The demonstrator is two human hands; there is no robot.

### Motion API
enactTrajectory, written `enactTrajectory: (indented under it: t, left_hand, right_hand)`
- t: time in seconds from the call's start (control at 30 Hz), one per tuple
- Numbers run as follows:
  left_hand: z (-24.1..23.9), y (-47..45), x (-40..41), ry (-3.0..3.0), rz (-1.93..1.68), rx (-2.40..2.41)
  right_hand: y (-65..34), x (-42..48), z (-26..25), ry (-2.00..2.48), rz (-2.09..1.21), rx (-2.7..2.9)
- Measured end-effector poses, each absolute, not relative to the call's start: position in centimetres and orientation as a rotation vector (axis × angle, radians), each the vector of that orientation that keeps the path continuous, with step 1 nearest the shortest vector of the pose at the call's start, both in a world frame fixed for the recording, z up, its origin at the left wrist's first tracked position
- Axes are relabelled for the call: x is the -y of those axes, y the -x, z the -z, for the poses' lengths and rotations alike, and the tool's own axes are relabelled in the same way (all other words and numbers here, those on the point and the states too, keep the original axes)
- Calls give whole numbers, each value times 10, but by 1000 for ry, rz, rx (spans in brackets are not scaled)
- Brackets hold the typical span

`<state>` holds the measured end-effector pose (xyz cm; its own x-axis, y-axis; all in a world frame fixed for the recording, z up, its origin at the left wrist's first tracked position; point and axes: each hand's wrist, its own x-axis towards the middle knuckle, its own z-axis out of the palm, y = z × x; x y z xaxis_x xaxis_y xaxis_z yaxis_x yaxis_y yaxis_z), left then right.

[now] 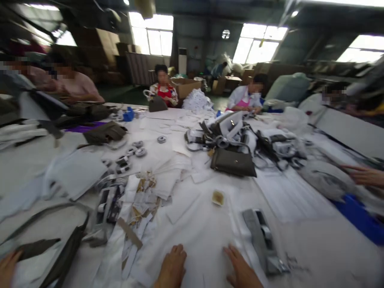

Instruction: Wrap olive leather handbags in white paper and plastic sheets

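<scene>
My left hand [173, 265] rests on the white-covered table [207, 240] near the front edge, fingers close together and nothing visible in them. To its right, my right hand [241, 269] reaches over the same white surface with its fingers stretched and thumb apart. Beside my right hand lies a grey tape dispenser [264, 244]. Ahead of both hands sits a small pale dish [218, 198] with something yellowish-brown in it. Left of my left hand is a heap of paper and card scraps [141, 212].
A dark handbag [234, 162] lies before a pile of straps and bag parts [228, 130]. Rolls of tape or strap [140, 152] lie mid-left. Co-workers' hands show at the left edge [9, 266] and right edge [367, 175], the latter near a blue object [360, 218].
</scene>
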<state>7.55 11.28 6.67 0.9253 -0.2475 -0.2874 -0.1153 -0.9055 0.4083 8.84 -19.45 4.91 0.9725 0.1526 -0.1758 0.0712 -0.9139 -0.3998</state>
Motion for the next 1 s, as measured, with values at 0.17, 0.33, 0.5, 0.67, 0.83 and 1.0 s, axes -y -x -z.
enactTrajectory:
  t: [0.17,0.33,0.5,0.67,0.83,1.0]
  left_hand:
    - [-86,-99,-114,-2717,773,442]
    - [-98,-112,-114,-2746,813,504]
    - [-105,-119,-107,-2784,852,433]
    - [-101,-123,-105,-2724,895,365]
    - [-90,-124,-108,-2717,868,327]
    - [-69,-129,-115,-2697,912,405]
  right_hand:
    - [-93,207,-88,2456,-377,-2]
    - [-109,238,-118,2512,168,-244]
    - [-117,282,-108,2694,482,-431]
    - [-134,293,-92,2803,79,-655]
    - [-141,286,-100,2831,-72,-686]
    - [-159,297,-107,2718,-128,-757]
